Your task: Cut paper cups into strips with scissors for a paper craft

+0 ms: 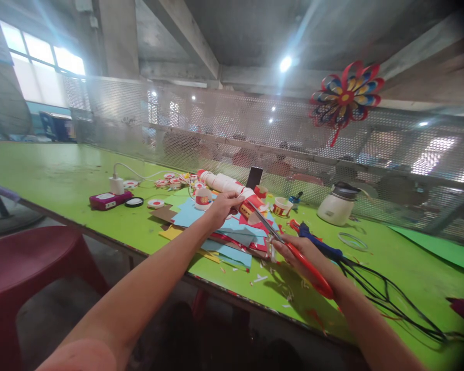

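Over green bench (62,167), left hand (229,204) pinches paper cup (248,209); right hand (305,253) wraps scissors (269,226), blades against cup. Likely cutting step; next move calls for steady cup.

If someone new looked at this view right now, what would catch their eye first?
Probably the multicoloured flower decoration at upper right, in front of the mesh screen. Next, at centre, the red-handled scissors in the right hand, blades at the red-and-white cups in the left hand.
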Demonstrator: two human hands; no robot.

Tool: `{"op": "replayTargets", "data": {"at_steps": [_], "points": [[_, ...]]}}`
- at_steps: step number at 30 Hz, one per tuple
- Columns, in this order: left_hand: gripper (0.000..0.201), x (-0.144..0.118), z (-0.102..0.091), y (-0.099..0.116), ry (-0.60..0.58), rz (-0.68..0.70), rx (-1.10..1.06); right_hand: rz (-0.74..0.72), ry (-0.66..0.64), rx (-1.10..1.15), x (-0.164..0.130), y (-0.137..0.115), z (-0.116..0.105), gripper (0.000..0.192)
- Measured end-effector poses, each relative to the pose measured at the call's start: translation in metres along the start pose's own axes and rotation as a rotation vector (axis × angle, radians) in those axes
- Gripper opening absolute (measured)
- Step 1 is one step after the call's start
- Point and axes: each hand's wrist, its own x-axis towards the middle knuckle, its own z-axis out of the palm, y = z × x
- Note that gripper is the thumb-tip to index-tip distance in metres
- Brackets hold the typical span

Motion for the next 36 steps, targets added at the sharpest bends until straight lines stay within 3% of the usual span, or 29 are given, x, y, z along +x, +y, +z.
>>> {"op": "replayTargets", "data": {"at_steps": [27, 36], "points": [[0.033, -0.007, 0.009, 0.005, 0.002, -0.059, -0.081, 0.032, 0.04, 0.011, -0.003, -0.004, 0.004, 0.047], [0.027, 0.002, -0.005, 0.005, 0.162, 0.032, -0.076, -0.013, -0.093, 0.057, -0.005, -0.005, -0.007, 0.046]]}}
